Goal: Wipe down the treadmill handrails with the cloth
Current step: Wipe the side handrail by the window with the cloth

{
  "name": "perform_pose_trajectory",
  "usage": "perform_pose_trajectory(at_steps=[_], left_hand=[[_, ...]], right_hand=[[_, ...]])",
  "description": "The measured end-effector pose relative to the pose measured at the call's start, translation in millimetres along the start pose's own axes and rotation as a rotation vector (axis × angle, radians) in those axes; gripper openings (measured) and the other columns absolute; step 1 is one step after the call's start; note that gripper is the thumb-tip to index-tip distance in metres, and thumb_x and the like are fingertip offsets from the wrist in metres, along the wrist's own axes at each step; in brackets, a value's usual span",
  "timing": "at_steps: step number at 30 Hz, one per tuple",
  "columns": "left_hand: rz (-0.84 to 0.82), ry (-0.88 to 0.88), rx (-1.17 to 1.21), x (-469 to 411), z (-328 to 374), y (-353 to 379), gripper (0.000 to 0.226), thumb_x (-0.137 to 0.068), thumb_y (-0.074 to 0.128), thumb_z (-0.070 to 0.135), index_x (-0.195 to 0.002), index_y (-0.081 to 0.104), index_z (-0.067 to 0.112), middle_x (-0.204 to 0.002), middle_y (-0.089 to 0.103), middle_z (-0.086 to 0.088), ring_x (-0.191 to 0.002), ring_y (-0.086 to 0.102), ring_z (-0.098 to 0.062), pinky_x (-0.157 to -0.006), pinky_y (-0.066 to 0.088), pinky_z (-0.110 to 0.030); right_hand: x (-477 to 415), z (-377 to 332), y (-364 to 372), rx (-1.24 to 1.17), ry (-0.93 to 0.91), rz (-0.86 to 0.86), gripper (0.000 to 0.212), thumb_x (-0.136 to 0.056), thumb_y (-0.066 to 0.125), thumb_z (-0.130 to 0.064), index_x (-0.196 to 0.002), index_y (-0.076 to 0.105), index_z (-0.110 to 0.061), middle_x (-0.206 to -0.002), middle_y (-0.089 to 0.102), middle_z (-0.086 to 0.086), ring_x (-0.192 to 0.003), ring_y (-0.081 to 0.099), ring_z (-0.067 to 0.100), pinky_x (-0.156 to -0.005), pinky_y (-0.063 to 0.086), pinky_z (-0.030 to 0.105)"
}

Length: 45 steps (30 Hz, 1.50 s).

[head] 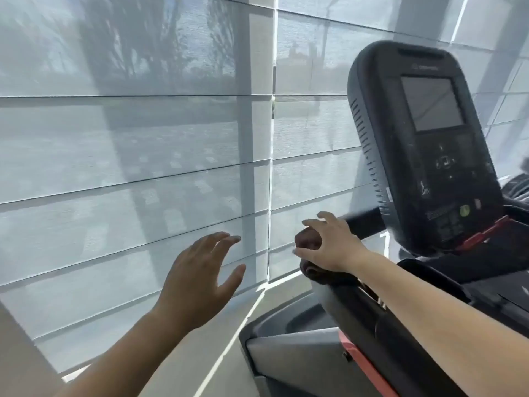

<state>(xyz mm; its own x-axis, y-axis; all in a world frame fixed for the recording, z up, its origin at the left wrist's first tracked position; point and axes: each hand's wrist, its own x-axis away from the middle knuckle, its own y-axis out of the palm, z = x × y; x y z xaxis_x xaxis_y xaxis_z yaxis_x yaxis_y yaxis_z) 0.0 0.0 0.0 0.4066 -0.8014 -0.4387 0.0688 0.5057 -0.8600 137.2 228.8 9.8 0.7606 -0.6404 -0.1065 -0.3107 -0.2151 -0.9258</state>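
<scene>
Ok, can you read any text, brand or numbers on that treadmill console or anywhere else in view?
No text can be read.
Brand line above the screen on the console: too blurred.
Labels by the green button: too small and blurred.
Runner pictogram: a sign, no words.
Screen: blank.

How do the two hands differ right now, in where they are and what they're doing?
The left hand hangs in the air before the window blind, touching nothing; the right hand rests on the dark cloth at the handrail end. Left fingers lie almost together; right fingers are spread and curled. Both hands are open and bare.
</scene>
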Motion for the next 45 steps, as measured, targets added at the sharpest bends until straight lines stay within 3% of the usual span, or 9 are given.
perform_pose_trajectory(at_steps=[5, 14, 20, 25, 29, 32, 37, 41, 45], left_hand=[[-0.002, -0.003, 0.021, -27.1, 12.2, 31.1, 0.063, -0.080, 0.026, 0.063, -0.130, 0.047, 0.030, -0.136, 0.050, 0.006, -0.124, 0.047, -0.015, -0.101, 0.042, -0.037], [-0.052, 0.108, 0.113, -89.5, 14.2, 85.5, 0.058, -0.082, 0.030, 0.059, -0.127, 0.048, 0.029, -0.134, 0.053, 0.005, -0.120, 0.050, -0.015, -0.093, 0.036, -0.027], [-0.114, 0.216, 0.197, -145.3, 6.0, 108.3, 0.057, -0.082, 0.031, 0.057, -0.128, 0.048, 0.027, -0.132, 0.052, 0.006, -0.118, 0.050, -0.017, -0.089, 0.035, -0.025], [-0.156, 0.338, 0.281, -180.9, 6.5, 126.2, 0.058, -0.082, 0.030, 0.058, -0.128, 0.047, 0.027, -0.134, 0.051, 0.005, -0.119, 0.049, -0.018, -0.091, 0.040, -0.032], [-0.218, 0.454, 0.358, -195.8, 14.3, 143.3, 0.057, -0.083, 0.029, 0.057, -0.127, 0.049, 0.027, -0.134, 0.050, 0.006, -0.119, 0.048, -0.017, -0.091, 0.037, -0.029], [-0.253, 0.543, 0.439, -201.3, 28.0, 152.6, 0.052, -0.085, 0.029, 0.056, -0.120, 0.054, 0.028, -0.129, 0.052, 0.008, -0.116, 0.050, -0.014, -0.092, 0.036, -0.026], [-0.303, 0.704, 0.579, -196.8, 73.4, 155.6, 0.041, -0.088, 0.031, 0.055, -0.114, 0.054, 0.034, -0.123, 0.053, 0.016, -0.111, 0.050, -0.007, -0.092, 0.042, -0.029], [-0.341, 0.779, 0.639, -184.2, 110.5, 163.2, 0.041, -0.087, 0.034, 0.053, -0.115, 0.055, 0.031, -0.122, 0.055, 0.014, -0.111, 0.052, -0.008, -0.092, 0.043, -0.030], [-0.355, 0.753, 0.669, -175.4, 138.0, 175.3, 0.040, -0.086, 0.035, 0.053, -0.113, 0.055, 0.031, -0.118, 0.054, 0.020, -0.106, 0.053, -0.005, -0.091, 0.044, -0.030]], right_hand=[[-17.7, 16.6, 22.3, 0.034, 0.141, -0.176, 0.088, -0.072, 0.063, -0.062, -0.144, 0.023, -0.031, -0.157, -0.001, 0.002, -0.142, -0.005, 0.033, -0.113, 0.018, 0.054], [9.7, 28.9, 32.0, -0.045, 0.122, -0.080, 0.083, -0.070, 0.066, -0.053, -0.138, 0.026, -0.030, -0.148, 0.010, -0.003, -0.133, 0.021, 0.025, -0.107, 0.032, 0.041], [-25.0, 23.7, 35.5, -0.025, 0.269, -0.154, 0.100, -0.070, 0.066, -0.058, -0.147, 0.005, -0.035, -0.157, -0.010, -0.001, -0.143, 0.004, 0.030, -0.113, 0.021, 0.049], [-12.6, 20.6, 39.6, -0.040, 0.286, 0.047, 0.067, -0.081, 0.060, -0.042, -0.141, 0.032, -0.033, -0.155, 0.018, 0.000, -0.133, 0.033, 0.028, -0.110, 0.028, 0.037], [11.8, 8.9, 31.8, -0.129, 0.262, 0.267, 0.043, -0.082, 0.061, -0.030, -0.124, 0.051, -0.032, -0.129, 0.051, -0.007, -0.115, 0.050, 0.017, -0.100, 0.037, 0.030], [31.5, 9.7, 18.6, -0.173, 0.320, 0.384, 0.040, -0.080, 0.064, -0.025, -0.118, 0.054, -0.035, -0.119, 0.057, -0.013, -0.109, 0.052, 0.007, -0.098, 0.039, 0.025], [84.6, 22.5, -35.2, -0.203, 0.502, 0.674, 0.036, -0.080, 0.067, -0.020, -0.110, 0.058, -0.038, -0.107, 0.062, -0.023, -0.102, 0.052, -0.009, -0.084, 0.032, 0.001], [129.8, 45.0, -69.9, -0.166, 0.648, 0.766, 0.033, -0.081, 0.064, -0.026, -0.110, 0.058, -0.040, -0.106, 0.063, -0.023, -0.099, 0.055, -0.008, -0.079, 0.035, 0.005], [142.3, 80.1, -58.4, -0.122, 0.783, 0.721, 0.032, -0.082, 0.062, -0.028, -0.112, 0.057, -0.038, -0.111, 0.061, -0.018, -0.103, 0.055, 0.004, -0.087, 0.039, 0.024]])
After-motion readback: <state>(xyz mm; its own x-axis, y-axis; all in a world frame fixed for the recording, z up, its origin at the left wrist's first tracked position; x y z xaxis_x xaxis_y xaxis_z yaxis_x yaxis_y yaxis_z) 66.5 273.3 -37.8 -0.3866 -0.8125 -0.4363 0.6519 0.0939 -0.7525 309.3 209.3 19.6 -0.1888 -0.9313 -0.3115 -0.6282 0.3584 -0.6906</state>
